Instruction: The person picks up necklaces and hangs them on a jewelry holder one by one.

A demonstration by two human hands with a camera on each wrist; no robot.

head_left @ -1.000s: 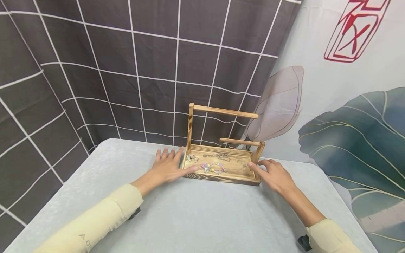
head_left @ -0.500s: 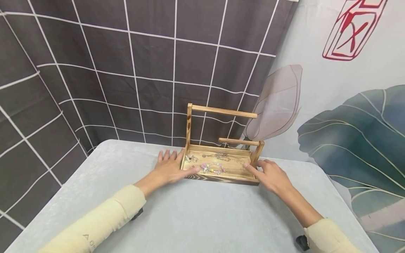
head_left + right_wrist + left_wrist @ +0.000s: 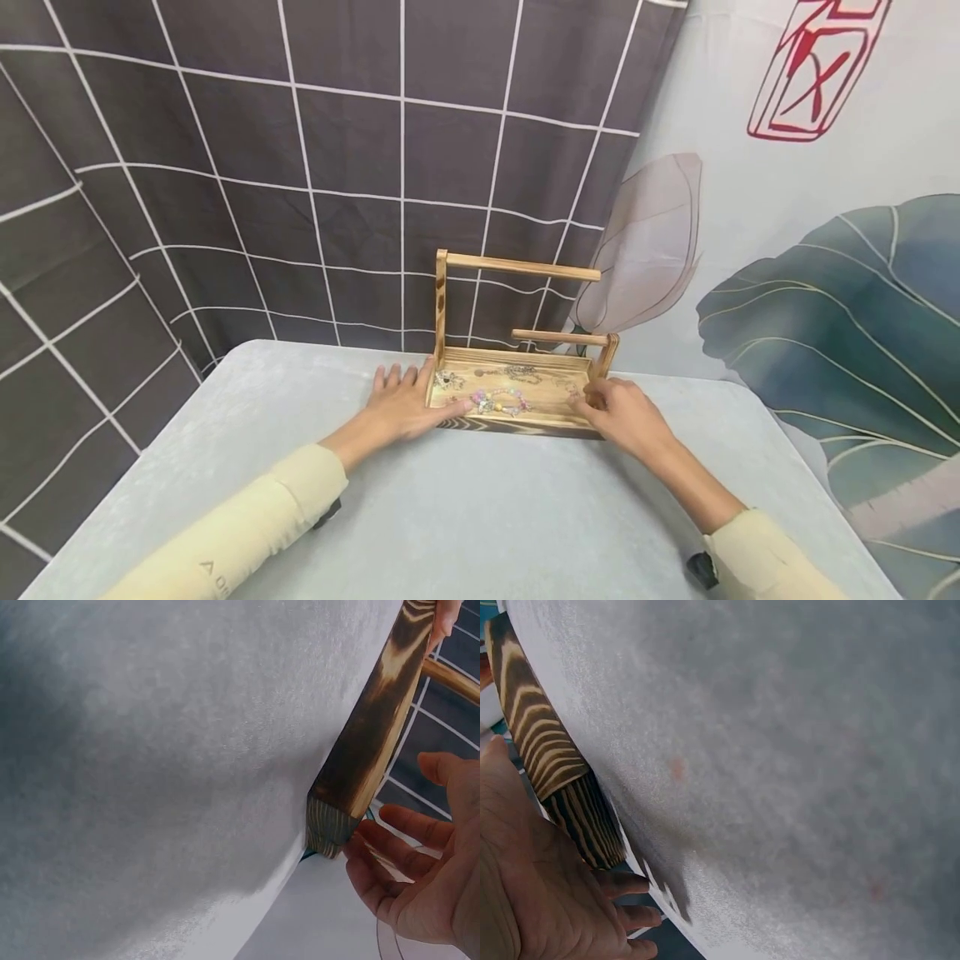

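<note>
A wooden tray (image 3: 525, 427) with two bar handles stands on the table. Inside it lie a pink and yellow beaded bracelet (image 3: 498, 402), a dark chain (image 3: 521, 372), a silvery trinket (image 3: 448, 380) and a faint thin chain at the right end. My left hand (image 3: 402, 403) lies at the tray's left end, fingers spread, thumb across the front corner beside the beaded bracelet. At the other end my right hand (image 3: 628, 414) reaches over the rim, thumb and forefinger apart near the thin chain. In the right wrist view its other fingers (image 3: 401, 851) bend loosely by the tray's corner.
A pale grey cloth covers the table (image 3: 465, 517). Behind it hangs a dark curtain (image 3: 352, 150) with white grid lines. To the right is a white backdrop (image 3: 750, 217) printed with leaves and a red emblem. The tray's taller handle (image 3: 525, 267) rises at its left.
My right hand has moved left, farther over the tray's right end, its thumb and forefinger closer together. The left hand keeps its place on the tray. The head view has shifted slightly.
</note>
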